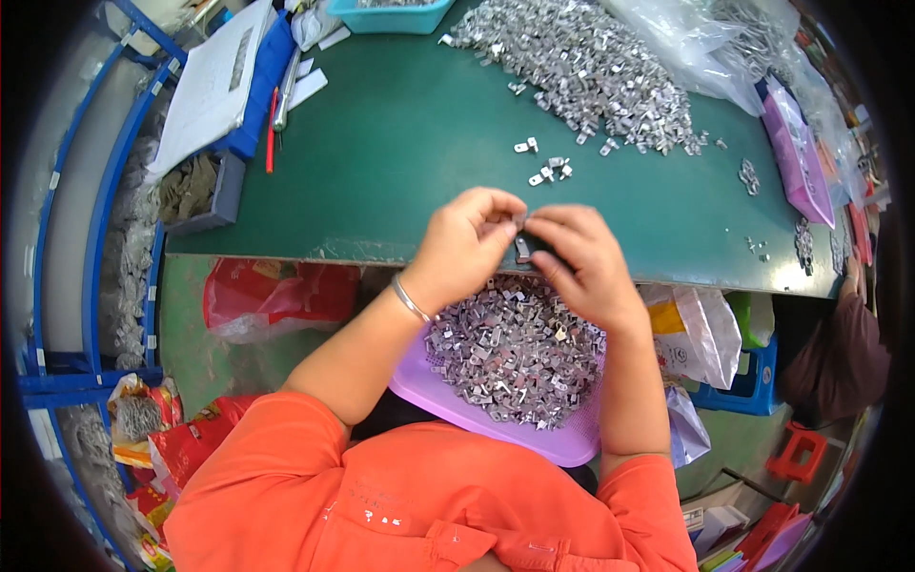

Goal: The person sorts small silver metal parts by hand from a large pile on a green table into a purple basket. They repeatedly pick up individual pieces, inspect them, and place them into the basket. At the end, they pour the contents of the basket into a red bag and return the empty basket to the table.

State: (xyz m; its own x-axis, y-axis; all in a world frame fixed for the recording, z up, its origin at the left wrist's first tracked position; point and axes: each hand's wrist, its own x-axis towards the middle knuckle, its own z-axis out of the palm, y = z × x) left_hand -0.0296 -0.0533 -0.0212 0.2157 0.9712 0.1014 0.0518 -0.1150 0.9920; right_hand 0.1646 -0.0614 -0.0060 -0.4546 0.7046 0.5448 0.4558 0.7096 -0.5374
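Over the near edge of the green table (362, 162), the left hand (465, 240) and right hand (586, 255) meet fingertip to fingertip at a small grey piece (519, 220). The left thumb and forefinger come close together there; the right thumb stands apart from its forefinger. Fingers hide most of the piece, so I cannot tell which hand clamps it. Another metal part (522, 251) shows between the hands, just beside the right thumb, close to the table's edge.

Below that edge, between the forearms, a purple basket (416, 377) full of similar parts sits near the orange shirt (419, 496). Beyond the hands lie a few loose pieces (548, 173), then a large heap (591, 71) reaching toward the far side. Green surface stretches leftward from the hands to a grey bin (214, 200) and rightward toward a purple box (799, 157) by the table's right side.
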